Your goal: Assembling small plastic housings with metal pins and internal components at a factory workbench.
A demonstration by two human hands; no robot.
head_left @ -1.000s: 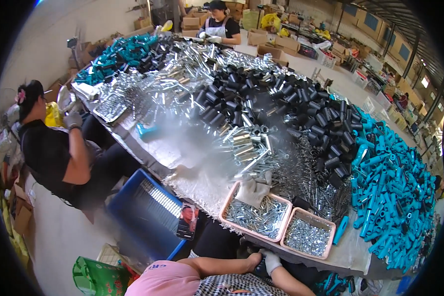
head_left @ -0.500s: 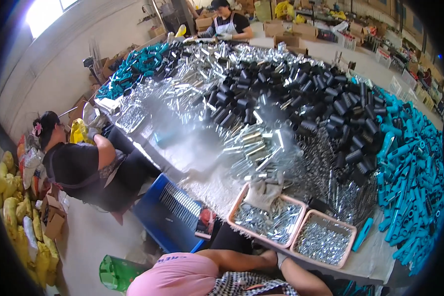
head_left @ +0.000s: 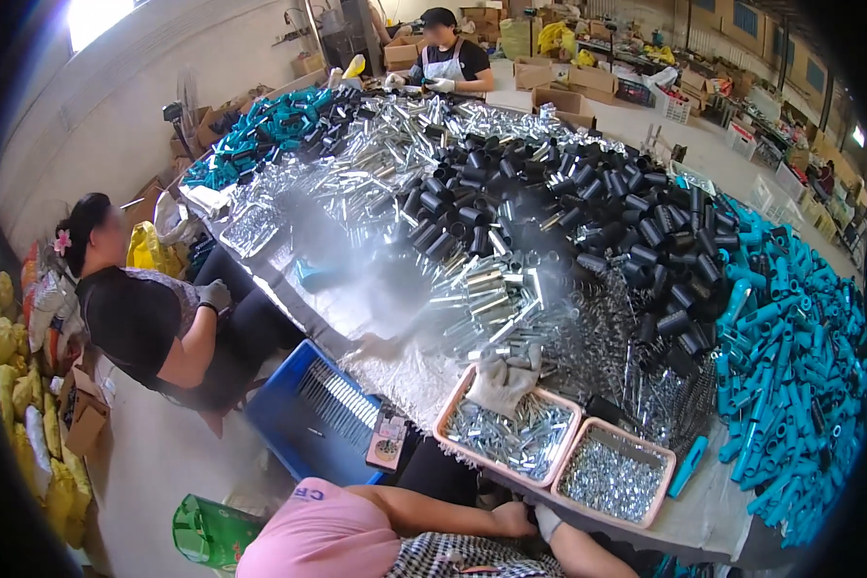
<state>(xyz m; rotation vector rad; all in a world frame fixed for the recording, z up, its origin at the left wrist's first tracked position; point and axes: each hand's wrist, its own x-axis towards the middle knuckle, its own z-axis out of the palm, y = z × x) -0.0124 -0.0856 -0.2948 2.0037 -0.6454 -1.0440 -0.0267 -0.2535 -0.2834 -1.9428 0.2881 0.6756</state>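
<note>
My left hand [head_left: 516, 521] is bare, on an arm with a pink sleeve, and sits just under the table's near edge. My right hand [head_left: 547, 521] wears a white glove and touches the left one. Whether either hand holds anything is hidden. Right above them stand two pink trays [head_left: 561, 426] [head_left: 667, 474] filled with small silver metal parts. A grey work glove [head_left: 501, 381] lies over the left tray's far rim. A checked cloth [head_left: 472, 559] covers my lap.
The long table [head_left: 713, 525] carries heaps of silver tubes [head_left: 491, 299], black tubes [head_left: 588, 202], teal handles [head_left: 800, 376] and wire springs [head_left: 645, 376]. A blue crate [head_left: 308, 414] and a green bag [head_left: 207, 530] stand on the floor. One person [head_left: 154, 318] sits at left, another [head_left: 448, 58] at the far end.
The view has swung, shifting the table and the seated person across the picture. That person's gloved hand has come down from the table to the lap. My hands stay together under the trays.
</note>
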